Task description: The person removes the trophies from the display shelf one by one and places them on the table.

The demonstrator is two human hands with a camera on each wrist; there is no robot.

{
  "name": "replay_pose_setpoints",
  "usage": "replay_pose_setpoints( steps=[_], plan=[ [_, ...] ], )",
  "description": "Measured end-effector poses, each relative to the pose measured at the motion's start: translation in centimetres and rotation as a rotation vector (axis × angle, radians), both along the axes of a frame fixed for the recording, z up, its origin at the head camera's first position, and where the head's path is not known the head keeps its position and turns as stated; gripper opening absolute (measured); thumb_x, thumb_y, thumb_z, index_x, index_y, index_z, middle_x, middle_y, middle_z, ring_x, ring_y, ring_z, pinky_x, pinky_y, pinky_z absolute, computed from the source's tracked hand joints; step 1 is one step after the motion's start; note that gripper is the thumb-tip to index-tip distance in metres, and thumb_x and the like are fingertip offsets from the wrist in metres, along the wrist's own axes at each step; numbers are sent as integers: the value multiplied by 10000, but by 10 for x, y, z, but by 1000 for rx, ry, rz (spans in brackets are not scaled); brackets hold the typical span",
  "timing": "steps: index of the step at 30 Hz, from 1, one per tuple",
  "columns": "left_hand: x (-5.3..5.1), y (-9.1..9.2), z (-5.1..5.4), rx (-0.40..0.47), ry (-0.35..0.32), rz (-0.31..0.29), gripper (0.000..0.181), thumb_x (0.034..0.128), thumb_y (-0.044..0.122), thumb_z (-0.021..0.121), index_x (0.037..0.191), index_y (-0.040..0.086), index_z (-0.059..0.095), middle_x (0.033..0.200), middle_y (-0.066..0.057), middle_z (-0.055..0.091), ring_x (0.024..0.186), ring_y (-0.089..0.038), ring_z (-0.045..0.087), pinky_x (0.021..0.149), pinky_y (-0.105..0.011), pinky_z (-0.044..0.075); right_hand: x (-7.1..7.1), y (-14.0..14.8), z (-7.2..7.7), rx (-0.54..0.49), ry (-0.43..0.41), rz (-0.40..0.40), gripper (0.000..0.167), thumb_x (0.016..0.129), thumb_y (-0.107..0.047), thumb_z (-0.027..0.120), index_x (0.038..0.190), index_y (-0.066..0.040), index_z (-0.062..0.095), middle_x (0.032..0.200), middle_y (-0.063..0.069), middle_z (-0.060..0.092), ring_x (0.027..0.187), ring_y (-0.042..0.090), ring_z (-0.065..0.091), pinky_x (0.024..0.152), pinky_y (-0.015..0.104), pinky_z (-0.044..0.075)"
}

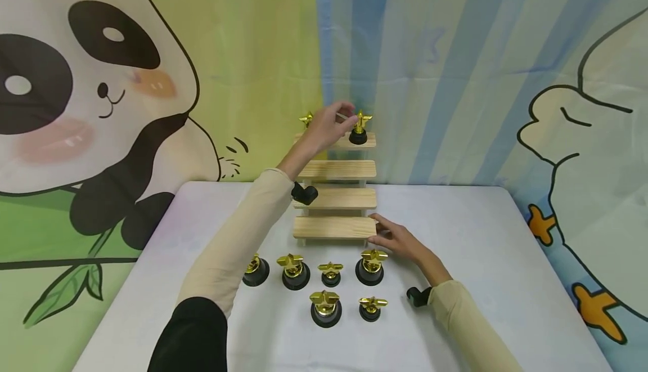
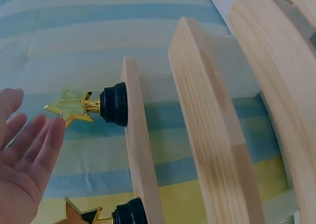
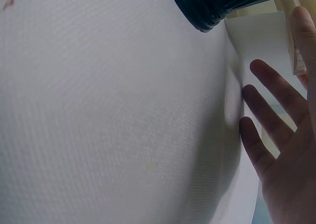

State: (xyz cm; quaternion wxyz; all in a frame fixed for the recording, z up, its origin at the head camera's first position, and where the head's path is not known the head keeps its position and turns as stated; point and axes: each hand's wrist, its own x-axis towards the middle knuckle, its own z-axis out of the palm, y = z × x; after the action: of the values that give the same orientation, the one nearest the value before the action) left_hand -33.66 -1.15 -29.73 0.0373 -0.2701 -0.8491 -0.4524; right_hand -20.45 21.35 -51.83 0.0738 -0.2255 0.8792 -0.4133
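On the top step of a wooden tiered stand (image 1: 334,228) stands a gold star trophy (image 1: 358,135) with a black base. My left hand (image 1: 330,125) is beside its star, and in the left wrist view the fingers (image 2: 47,150) lie loosely extended, not wrapped round the trophy. A second star trophy (image 1: 306,119) is at the left of that step, partly behind the hand. My right hand (image 1: 400,242) is at the right end of the lowest step. Its fingers (image 3: 269,147) are spread, and the fingertips appear to touch the step's edge in the head view.
In front of the stand, several more star trophies stand on the white table (image 1: 435,214), including a larger one (image 1: 326,310) and a small one (image 1: 372,308). The left forearm partly covers one trophy (image 1: 256,272). A printed cloth (image 1: 253,51) hangs behind.
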Motion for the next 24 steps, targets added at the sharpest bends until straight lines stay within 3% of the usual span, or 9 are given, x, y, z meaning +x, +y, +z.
replay_pose_setpoints(
  steps=[7, 18, 24],
  plan=[
    [-8, 4, 0, -72, -24, 92, 382, 977, 307, 581, 1284, 81, 555, 1223, -74, 644, 1082, -221, 643, 886, -315, 550, 1, -1, 0, 6, -21, 0, 624, 946, -352, 625, 1471, -123, 378, 1262, 166, 638, 1181, 328, 604, 1010, 534, 477],
    [-11, 9, -4, -76, -101, 103, 412, 979, 343, 570, 1324, 118, 538, 1281, -53, 605, 1142, -197, 599, 932, -320, 530, 1, -2, -2, 17, -13, 4, 627, 952, -346, 617, 1471, -93, 372, 1248, 175, 645, 1170, 332, 611, 998, 532, 484],
    [-13, 12, -7, -72, -81, 104, 402, 987, 352, 554, 1333, 147, 562, 1277, -41, 616, 1124, -199, 603, 923, -333, 529, 2, -3, -1, 12, -17, 7, 633, 949, -342, 622, 1470, -84, 373, 1253, 182, 640, 1173, 334, 608, 993, 524, 490]
  ],
)
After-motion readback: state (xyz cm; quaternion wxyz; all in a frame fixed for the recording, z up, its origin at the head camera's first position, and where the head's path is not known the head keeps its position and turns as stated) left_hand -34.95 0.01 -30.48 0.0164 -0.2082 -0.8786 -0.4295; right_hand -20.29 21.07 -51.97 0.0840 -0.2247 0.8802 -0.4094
